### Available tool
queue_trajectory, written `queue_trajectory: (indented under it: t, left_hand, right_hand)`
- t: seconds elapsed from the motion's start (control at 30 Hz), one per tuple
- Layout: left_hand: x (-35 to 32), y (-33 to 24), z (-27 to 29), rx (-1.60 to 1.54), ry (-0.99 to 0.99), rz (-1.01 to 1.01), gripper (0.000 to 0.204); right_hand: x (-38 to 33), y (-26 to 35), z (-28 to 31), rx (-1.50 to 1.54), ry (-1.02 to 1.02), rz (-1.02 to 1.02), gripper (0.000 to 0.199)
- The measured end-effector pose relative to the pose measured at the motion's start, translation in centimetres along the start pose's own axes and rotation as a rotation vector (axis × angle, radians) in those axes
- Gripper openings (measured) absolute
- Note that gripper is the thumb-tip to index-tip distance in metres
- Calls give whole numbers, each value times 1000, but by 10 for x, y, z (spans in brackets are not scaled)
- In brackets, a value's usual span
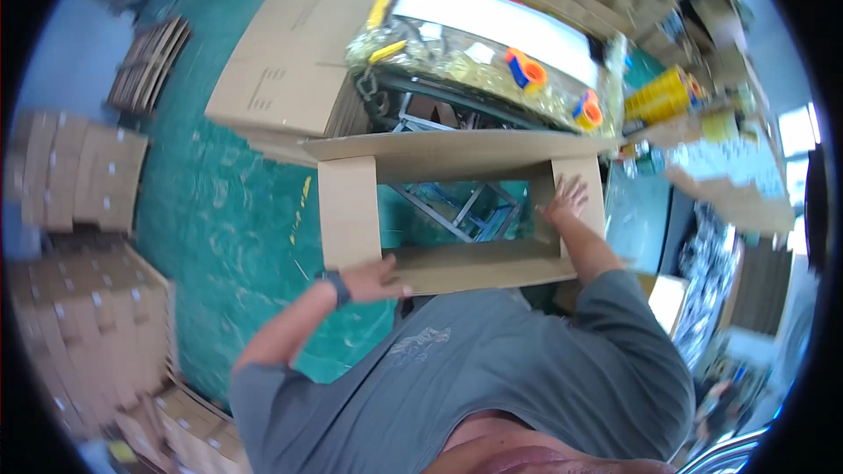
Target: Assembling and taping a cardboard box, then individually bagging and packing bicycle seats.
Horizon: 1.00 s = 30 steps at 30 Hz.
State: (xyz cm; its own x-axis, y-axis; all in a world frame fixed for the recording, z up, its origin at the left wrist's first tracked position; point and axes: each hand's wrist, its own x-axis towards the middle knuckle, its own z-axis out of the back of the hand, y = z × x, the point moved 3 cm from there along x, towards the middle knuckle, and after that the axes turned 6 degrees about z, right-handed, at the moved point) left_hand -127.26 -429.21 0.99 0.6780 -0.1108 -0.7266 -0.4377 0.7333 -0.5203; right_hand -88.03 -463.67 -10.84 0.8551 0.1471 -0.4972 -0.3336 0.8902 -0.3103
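Brown cardboard box (479, 268), plain, open right through, green floor (250, 228) visible inside; on workbench's (479, 72) near side. Opening faces up, long axis left-right, roughly along workbench. Right hand (566, 199) fingers spread on end flap; left hand (371, 281) fingers apart at corner farther from workbench.

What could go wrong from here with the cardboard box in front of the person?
1. The cardboard box is open right through, with green floor visible inside, so anything put in could drop out.
2. The right hand lies open on the right flap and the left hand is open near the opposite corner; without a firm grip, the box might skew.
3. The far flap reaches close to an orange-and-blue tape dispenser and could perhaps knock it.
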Motion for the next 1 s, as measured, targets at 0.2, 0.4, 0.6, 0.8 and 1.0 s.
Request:
queue_trajectory:
  t: [0.2,0.4,0.6,0.8,1.0]
  left_hand:
    - [16,2,34,258,-153,7,95]
    - [76,0,101,449,-732,-196,127]
    - [130,39,41,322,-766,154,136]
    - [116,21,-9,-83,-1154,623,141]
    - [140,-46,-1,179,-1443,429,124]
  right_hand:
    - [17,10,50,-70,80,-63,99]
    - [-95,100,234,240,-618,961,60]
    - [-3,64,228,67,-592,825,61]
    - [-21,32,151,233,-685,1074,20]
    - [-18,17,69,404,-703,1118,80]
